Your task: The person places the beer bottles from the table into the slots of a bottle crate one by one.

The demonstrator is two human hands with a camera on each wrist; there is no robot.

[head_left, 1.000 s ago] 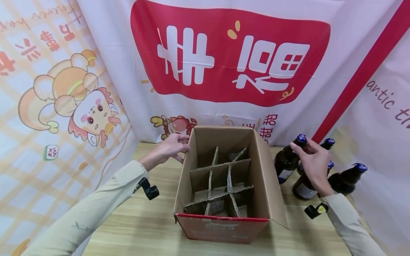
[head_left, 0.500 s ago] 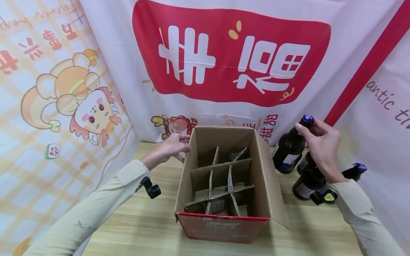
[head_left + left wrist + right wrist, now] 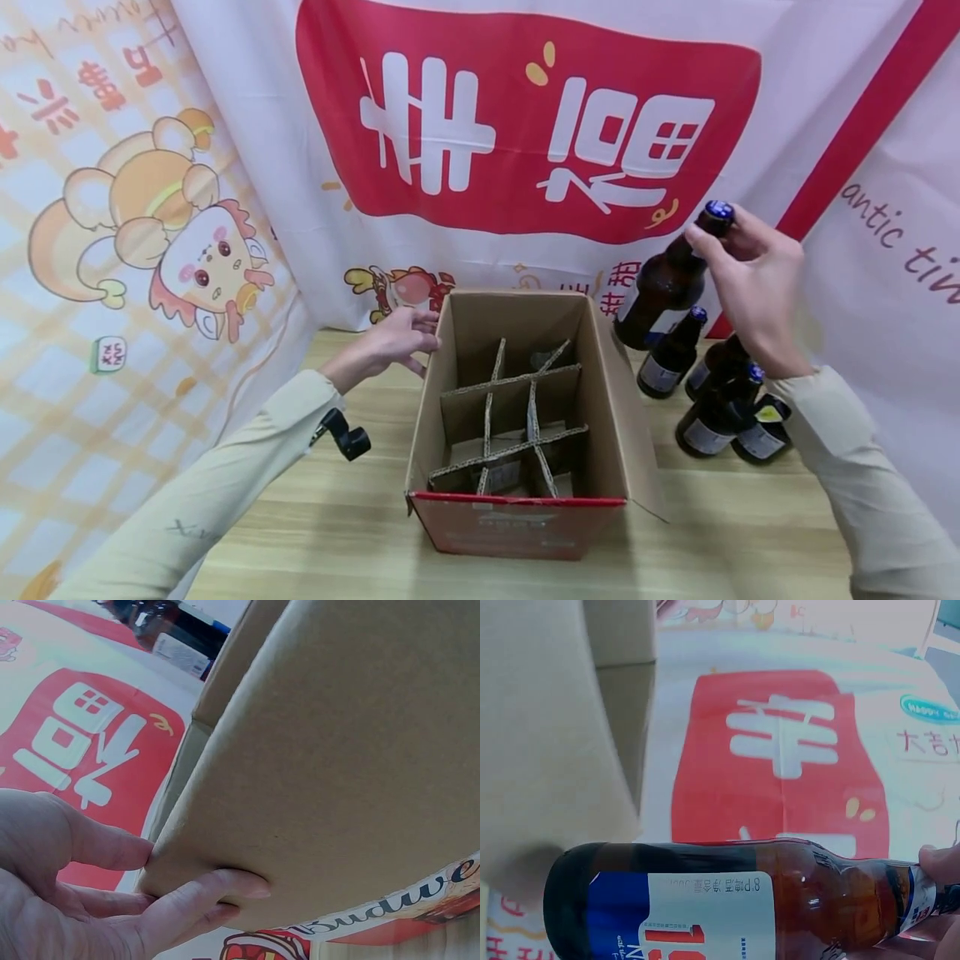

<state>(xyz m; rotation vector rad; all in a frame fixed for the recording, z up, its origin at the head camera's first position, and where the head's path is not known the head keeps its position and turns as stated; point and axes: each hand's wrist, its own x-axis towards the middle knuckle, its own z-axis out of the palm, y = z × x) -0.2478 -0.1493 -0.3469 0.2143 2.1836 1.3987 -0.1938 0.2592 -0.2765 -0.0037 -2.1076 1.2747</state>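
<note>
Right hand: the thumb and fingers pinch the neck of a brown beer bottle just below its blue cap.
Brown beer bottle: held off the table near the carton's far right corner, tilted with its cap toward the person's right; whether its base touches the carton cannot be told.
Bottle label: blue and white with red figures, "8°P" legible in the right wrist view.
Left hand: fingers spread and fairly straight, tips touching the carton near its far left corner; the left wrist view shows them against plain brown cardboard.
Carton: stands upright on the table between the hands, top open, a flap folded outward on the right; the letters "Budwe" show on its printed outside in the left wrist view.
Cardboard dividers: 2 strips run across the inside, crossed by lengthwise strips that part it into cells.
Standing bottles: 4 dark glass bottles, grouped right of the carton, partly hidden by each other and the right wrist.
Table: pale wood grain.
Backdrop cloth: white, with a red panel bearing 2 large white characters.
Sleeves: pale, with 1 black device at each wrist.
</note>
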